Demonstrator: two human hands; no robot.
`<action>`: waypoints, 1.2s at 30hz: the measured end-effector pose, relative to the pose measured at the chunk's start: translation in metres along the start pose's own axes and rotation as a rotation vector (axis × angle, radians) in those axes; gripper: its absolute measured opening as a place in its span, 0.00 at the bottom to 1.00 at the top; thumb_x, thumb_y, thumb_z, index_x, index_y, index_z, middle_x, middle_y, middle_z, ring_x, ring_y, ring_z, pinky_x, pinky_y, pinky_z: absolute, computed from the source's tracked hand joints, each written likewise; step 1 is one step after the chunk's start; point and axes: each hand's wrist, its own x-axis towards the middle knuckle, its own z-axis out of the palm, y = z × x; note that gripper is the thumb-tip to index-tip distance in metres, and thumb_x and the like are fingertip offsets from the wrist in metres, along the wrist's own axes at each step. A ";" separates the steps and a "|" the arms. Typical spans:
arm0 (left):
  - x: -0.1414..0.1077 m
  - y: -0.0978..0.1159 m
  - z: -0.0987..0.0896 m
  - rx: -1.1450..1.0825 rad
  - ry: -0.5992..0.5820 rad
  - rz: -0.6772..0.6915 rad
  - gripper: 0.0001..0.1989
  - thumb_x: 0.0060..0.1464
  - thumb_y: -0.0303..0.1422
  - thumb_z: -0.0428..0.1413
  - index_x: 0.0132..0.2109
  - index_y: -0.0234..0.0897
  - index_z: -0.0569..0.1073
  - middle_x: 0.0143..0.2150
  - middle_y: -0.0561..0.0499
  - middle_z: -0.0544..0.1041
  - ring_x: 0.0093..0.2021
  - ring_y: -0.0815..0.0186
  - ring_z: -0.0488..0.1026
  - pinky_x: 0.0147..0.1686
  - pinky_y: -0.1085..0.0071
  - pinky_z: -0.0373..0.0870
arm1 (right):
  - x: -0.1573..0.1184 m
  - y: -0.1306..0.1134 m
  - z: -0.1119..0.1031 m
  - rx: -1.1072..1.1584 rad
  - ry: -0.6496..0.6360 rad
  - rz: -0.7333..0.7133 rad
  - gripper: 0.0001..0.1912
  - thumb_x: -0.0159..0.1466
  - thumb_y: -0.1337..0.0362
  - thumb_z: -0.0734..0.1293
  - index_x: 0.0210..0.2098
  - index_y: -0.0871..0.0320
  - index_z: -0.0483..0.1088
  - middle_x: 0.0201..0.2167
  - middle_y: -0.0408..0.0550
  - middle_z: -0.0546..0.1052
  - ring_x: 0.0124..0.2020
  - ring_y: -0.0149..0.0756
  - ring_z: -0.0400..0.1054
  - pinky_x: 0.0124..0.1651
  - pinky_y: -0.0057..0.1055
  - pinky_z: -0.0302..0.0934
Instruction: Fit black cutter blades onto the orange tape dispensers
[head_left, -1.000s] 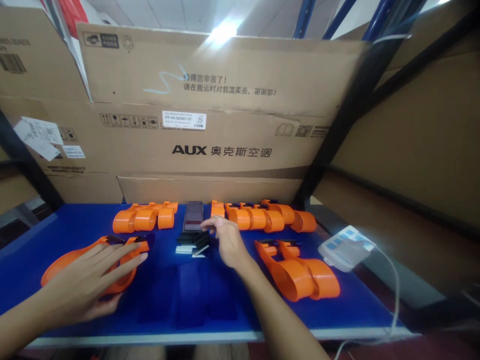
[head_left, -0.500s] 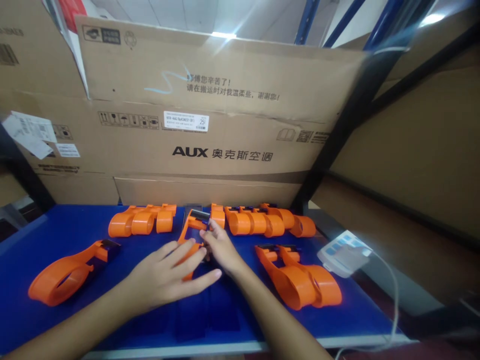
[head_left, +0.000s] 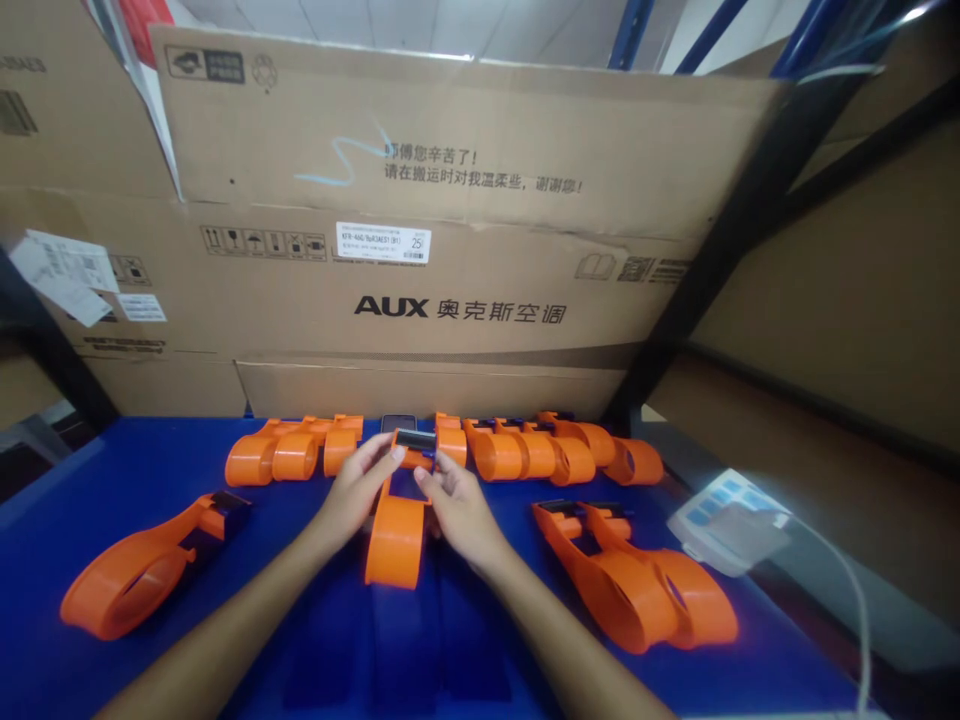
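Observation:
An orange tape dispenser (head_left: 395, 540) with a black strip across its head is held between my two hands over the middle of the table. My left hand (head_left: 355, 500) is closed on the left side of its head, thumb at the front. On the right side, the fingers of my right hand (head_left: 459, 505) pinch the head near a small dark blue part. The wide ring of the dispenser hangs down towards me. Behind my fingers stands another orange dispenser (head_left: 451, 445), partly hidden.
Several orange dispensers (head_left: 294, 455) line the back left of the blue table (head_left: 300, 640), with more (head_left: 499, 455) at the back right. One dispenser (head_left: 124, 590) lies at front left, two (head_left: 637, 600) at front right. A white power strip (head_left: 727, 520) with a cable lies right. Cardboard (head_left: 465, 340) walls the back.
My left hand has gone from spread fingers over the dispenser to gripping its head's left side. The dispenser's ring is now in plain view. The camera view has shifted slightly.

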 end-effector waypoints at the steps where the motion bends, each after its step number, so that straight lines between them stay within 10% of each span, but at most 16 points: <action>1: 0.000 -0.003 0.000 -0.056 0.016 -0.032 0.22 0.61 0.48 0.58 0.56 0.44 0.76 0.54 0.46 0.80 0.59 0.52 0.75 0.60 0.55 0.69 | 0.000 0.001 0.000 -0.006 0.016 0.009 0.25 0.65 0.47 0.69 0.53 0.55 0.68 0.19 0.32 0.65 0.13 0.27 0.56 0.16 0.24 0.54; 6: -0.007 -0.014 -0.007 -0.121 0.196 -0.048 0.18 0.57 0.47 0.62 0.51 0.45 0.79 0.52 0.49 0.82 0.58 0.53 0.76 0.60 0.57 0.70 | 0.000 0.008 0.003 -0.030 0.060 0.038 0.21 0.65 0.45 0.68 0.43 0.56 0.69 0.19 0.35 0.68 0.15 0.29 0.62 0.18 0.25 0.59; 16: -0.013 -0.018 -0.007 -0.150 0.145 -0.099 0.23 0.51 0.46 0.67 0.49 0.36 0.80 0.47 0.43 0.83 0.47 0.54 0.79 0.51 0.61 0.73 | -0.004 -0.003 0.006 -0.203 0.104 -0.073 0.12 0.62 0.58 0.65 0.26 0.56 0.64 0.20 0.37 0.66 0.21 0.27 0.59 0.26 0.25 0.54; 36: -0.014 -0.009 -0.005 -0.170 0.116 -0.100 0.20 0.51 0.42 0.68 0.49 0.36 0.82 0.45 0.44 0.84 0.47 0.55 0.79 0.50 0.64 0.73 | -0.007 0.008 0.003 -0.419 0.211 -0.193 0.15 0.66 0.59 0.60 0.24 0.58 0.64 0.23 0.40 0.63 0.28 0.30 0.57 0.31 0.26 0.52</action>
